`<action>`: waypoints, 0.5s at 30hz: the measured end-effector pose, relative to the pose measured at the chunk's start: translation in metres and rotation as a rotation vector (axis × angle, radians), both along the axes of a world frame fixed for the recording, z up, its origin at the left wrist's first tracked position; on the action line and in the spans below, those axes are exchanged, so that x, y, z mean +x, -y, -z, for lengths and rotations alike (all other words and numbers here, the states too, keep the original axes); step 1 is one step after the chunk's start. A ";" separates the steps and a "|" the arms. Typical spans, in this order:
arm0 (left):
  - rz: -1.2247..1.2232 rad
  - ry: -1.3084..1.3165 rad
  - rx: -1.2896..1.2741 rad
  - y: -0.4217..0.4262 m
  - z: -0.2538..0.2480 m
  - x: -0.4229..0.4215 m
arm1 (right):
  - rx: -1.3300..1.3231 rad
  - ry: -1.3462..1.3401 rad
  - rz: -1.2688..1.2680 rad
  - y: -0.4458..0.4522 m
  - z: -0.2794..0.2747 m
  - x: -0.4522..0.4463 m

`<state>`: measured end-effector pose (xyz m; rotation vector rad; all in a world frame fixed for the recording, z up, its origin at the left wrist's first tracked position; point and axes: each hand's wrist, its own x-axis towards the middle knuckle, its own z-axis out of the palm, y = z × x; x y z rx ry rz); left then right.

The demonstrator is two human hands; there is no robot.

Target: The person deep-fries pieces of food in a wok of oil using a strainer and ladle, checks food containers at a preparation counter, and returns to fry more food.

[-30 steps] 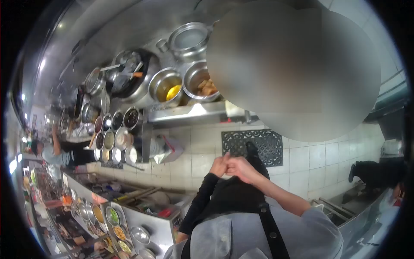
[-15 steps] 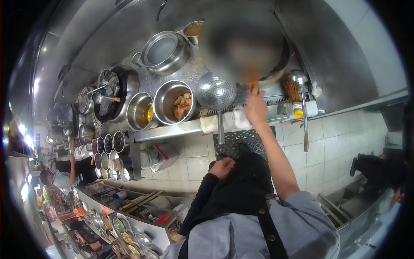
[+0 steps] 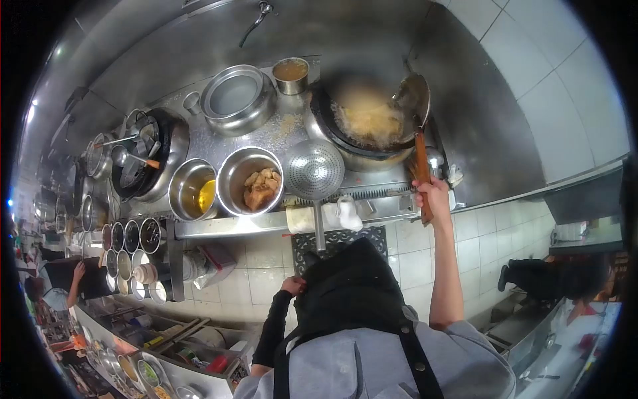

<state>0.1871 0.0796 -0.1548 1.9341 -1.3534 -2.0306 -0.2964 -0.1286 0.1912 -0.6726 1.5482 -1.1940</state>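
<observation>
My right hand (image 3: 433, 199) is wrapped around the long wooden handle of a metal pan (image 3: 415, 100). The pan is tipped on its side at the right edge of a large wok (image 3: 319, 126). Pale, bubbling food (image 3: 369, 126) fills the bottom of the wok, partly behind a blurred patch. My left hand (image 3: 293, 286) hangs low beside the black apron (image 3: 349, 279), its fingers curled; whether they hold anything is hidden. A perforated ladle (image 3: 314, 168) lies left of the wok, its handle sticking out over the counter's front edge.
Pots with meat chunks (image 3: 261, 189) and yellow oil (image 3: 207, 195) line the counter's front. Behind stand a covered pot (image 3: 236, 96) and a container of brown liquid (image 3: 291, 73). A faucet (image 3: 256, 23) projects from the wall. Another person (image 3: 60, 276) stands far left.
My right hand has moved right with the pan, which now stands on edge instead of spreading over the wok. The bubbling food has come into view. My left hand stays low by the apron.
</observation>
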 end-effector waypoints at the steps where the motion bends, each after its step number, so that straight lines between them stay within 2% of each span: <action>1: -0.014 -0.017 -0.016 -0.008 0.003 0.000 | -0.026 0.120 0.033 -0.003 -0.004 0.001; 5: -0.053 0.029 -0.103 -0.004 -0.011 -0.003 | -0.067 0.419 0.006 0.004 0.019 -0.021; 9: -0.107 0.132 -0.093 0.017 -0.042 -0.029 | -0.019 0.429 -0.108 0.008 0.042 -0.061; 12: -0.119 0.088 -0.243 0.025 -0.032 -0.052 | 0.006 0.464 -0.216 0.006 0.049 -0.094; 15: -0.264 -0.139 -0.091 0.038 -0.013 -0.082 | 0.005 0.527 -0.215 0.019 0.052 -0.106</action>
